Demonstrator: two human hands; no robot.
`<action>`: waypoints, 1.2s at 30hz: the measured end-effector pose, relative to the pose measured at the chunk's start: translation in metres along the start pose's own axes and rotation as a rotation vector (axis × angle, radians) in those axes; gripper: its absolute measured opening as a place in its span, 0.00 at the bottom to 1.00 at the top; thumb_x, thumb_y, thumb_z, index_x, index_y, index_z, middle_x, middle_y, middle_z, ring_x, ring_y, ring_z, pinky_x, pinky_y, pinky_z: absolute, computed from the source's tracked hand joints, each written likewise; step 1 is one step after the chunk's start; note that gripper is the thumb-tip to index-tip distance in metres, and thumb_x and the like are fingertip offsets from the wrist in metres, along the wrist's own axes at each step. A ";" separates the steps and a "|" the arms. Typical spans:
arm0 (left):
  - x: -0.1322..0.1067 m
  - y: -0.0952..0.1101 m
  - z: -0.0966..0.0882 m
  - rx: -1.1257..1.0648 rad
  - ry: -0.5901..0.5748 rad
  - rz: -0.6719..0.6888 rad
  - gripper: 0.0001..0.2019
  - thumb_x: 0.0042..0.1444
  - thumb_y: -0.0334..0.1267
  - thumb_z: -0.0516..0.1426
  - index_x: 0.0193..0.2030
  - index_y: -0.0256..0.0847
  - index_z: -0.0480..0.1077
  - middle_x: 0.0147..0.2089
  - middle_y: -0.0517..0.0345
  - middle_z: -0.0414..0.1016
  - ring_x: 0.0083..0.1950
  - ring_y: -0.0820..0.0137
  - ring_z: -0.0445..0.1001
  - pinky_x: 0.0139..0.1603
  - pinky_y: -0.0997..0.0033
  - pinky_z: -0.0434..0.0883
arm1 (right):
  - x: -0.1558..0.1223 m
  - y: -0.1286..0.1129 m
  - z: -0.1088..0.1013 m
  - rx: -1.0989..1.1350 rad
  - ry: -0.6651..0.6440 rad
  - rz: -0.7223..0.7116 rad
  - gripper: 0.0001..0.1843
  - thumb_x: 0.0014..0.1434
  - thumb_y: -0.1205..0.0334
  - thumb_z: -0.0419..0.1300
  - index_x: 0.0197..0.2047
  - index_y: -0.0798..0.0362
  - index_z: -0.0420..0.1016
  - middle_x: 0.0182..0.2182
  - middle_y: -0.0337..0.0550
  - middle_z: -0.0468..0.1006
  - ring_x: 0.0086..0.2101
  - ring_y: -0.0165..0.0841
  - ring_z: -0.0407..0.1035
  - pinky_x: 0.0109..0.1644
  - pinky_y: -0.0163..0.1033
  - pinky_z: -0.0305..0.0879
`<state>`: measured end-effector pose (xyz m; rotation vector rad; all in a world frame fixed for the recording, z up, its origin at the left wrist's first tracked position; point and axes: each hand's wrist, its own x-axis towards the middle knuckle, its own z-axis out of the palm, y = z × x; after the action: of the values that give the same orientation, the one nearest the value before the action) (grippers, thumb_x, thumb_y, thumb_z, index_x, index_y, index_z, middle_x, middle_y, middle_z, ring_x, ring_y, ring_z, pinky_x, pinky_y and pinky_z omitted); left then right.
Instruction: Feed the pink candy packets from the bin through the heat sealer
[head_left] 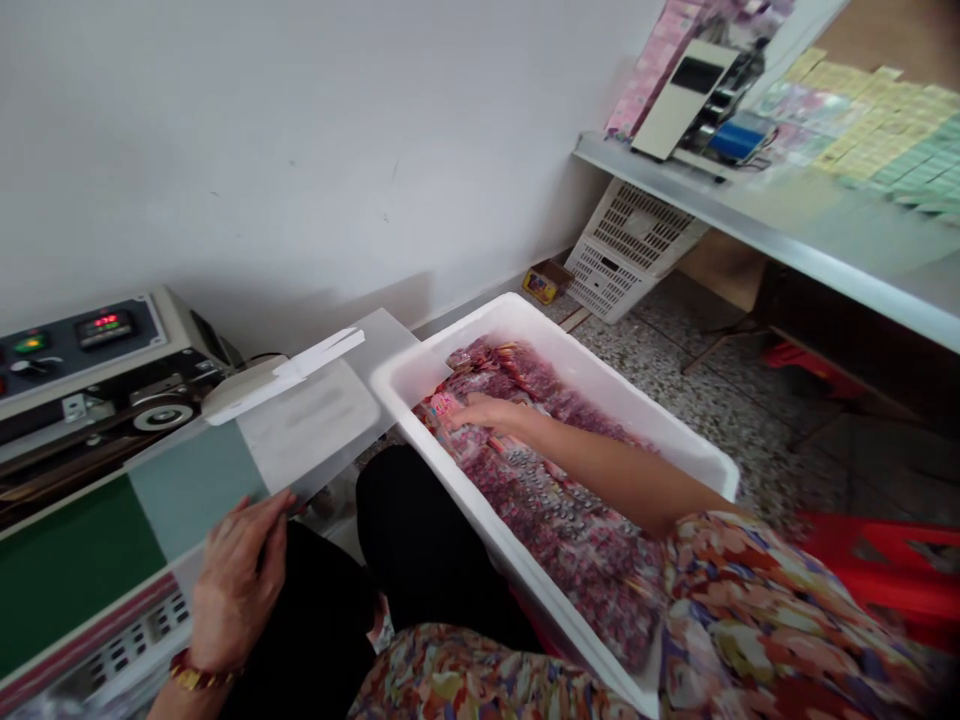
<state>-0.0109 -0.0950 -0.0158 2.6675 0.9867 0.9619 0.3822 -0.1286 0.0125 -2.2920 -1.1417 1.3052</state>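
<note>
A long white tub point(540, 320) holds a deep layer of small, shiny pink-red packets point(555, 510). Inside it, near the far left end, my right hand point(484, 412) reaches down with its fingertips on a bright pink packet point(444, 403). The fingers appear closed on that packet, though their undersides are hidden. My left hand point(244, 570) lies on the near edge of the work table point(199, 490), holding nothing, with its fingers stretched out. A red bead bracelet circles the left wrist.
At left stands a sealing machine point(112, 340) with lit displays; white strips point(300, 365) lie beside it. White crates point(630, 245) and a yellow box point(546, 283) sit by the wall. A metal-edged table point(840, 240) bears another machine point(694, 100) and stacked packs. A red stool point(877, 560) is at right.
</note>
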 end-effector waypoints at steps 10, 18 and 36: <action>0.093 0.075 0.015 -0.252 -0.122 -0.024 0.23 0.68 0.46 0.55 0.67 0.44 0.64 0.63 0.45 0.72 0.63 0.56 0.72 0.65 0.51 0.71 | -0.058 -0.006 -0.079 -0.315 -0.184 -0.280 0.18 0.44 0.61 0.70 0.40 0.52 0.76 0.37 0.38 0.79 0.37 0.38 0.71 0.36 0.37 0.65; 0.193 0.085 0.013 -0.628 -0.740 -0.191 0.36 0.54 0.49 0.63 0.68 0.39 0.63 0.44 0.50 0.81 0.33 0.66 0.77 0.36 0.66 0.74 | -0.072 -0.127 -0.083 -0.633 -0.382 -0.563 0.30 0.41 0.65 0.72 0.51 0.48 0.77 0.34 0.35 0.77 0.33 0.35 0.69 0.37 0.39 0.60; 0.109 0.003 0.030 0.139 -0.041 -0.909 0.20 0.66 0.51 0.52 0.55 0.43 0.74 0.55 0.41 0.75 0.56 0.46 0.69 0.54 0.42 0.66 | 0.051 -0.180 0.053 -0.361 0.209 -0.821 0.23 0.67 0.60 0.56 0.63 0.57 0.68 0.60 0.57 0.73 0.61 0.43 0.66 0.65 0.49 0.60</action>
<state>0.0721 -0.0270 0.0183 1.9002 2.0186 0.6214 0.2629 0.0194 0.0533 -1.7355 -2.0424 0.5650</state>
